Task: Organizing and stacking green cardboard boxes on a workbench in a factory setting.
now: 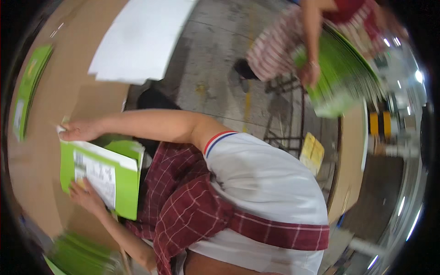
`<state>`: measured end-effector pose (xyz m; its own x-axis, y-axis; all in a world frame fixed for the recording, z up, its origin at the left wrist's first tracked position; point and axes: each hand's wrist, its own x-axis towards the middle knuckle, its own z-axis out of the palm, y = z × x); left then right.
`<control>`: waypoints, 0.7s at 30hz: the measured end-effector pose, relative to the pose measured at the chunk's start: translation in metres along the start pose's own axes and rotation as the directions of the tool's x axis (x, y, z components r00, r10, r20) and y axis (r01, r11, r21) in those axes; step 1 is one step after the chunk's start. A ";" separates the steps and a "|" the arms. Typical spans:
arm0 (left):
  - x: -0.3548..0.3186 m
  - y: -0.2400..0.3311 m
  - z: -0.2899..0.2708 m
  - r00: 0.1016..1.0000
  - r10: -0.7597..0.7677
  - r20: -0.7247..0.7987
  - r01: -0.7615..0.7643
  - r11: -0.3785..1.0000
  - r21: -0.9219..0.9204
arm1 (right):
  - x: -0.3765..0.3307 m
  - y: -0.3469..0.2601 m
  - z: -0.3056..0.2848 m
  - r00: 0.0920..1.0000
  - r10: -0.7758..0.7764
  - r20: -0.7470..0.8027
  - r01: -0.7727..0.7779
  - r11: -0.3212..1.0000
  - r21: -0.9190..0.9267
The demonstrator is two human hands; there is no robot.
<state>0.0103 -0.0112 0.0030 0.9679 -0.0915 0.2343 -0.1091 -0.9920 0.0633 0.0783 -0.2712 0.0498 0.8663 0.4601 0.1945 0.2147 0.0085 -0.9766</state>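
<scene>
A green cardboard sleeve or folder (127, 192) with a white printed label stands tilted at the edge of the brown work surface. My right hand (79, 130) is closed on its upper corner, along a white edge strip. My left hand (88, 197) lies against the front over the label, fingers spread, near a small yellowish spot. Whether the green piece is folded or a stack cannot be made out. My arms and plaid apron (192, 201) are beside it.
On the brown cardboard-covered table (68, 87) lie a narrow green stack (32, 91) and white sheets (142, 39). More green pieces (82, 254) sit at the lower left. A co-worker's hand (310, 73) carries a large green stack (341, 73) at upper right.
</scene>
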 end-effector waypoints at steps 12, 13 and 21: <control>0.010 0.013 -0.016 0.989 -0.149 0.016 0.149 0.967 -0.205 | -0.121 -0.023 0.039 0.991 -0.067 0.116 0.133 0.408 -0.903; 0.011 0.014 -0.016 0.987 -0.161 0.015 0.160 0.968 -0.195 | -0.130 -0.033 0.029 0.985 -0.033 0.172 0.165 0.502 -0.849; 0.011 0.005 -0.003 0.988 -0.151 -0.008 0.143 0.952 -0.269 | -0.127 0.003 -0.109 0.800 0.180 -0.572 -0.543 -0.190 -0.818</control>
<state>0.0195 -0.0169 0.0086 0.9713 0.0601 0.2299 -0.0262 -0.9345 0.3551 0.0179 -0.4263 0.0316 0.9898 -0.1386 0.0325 -0.1420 -0.9776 0.1552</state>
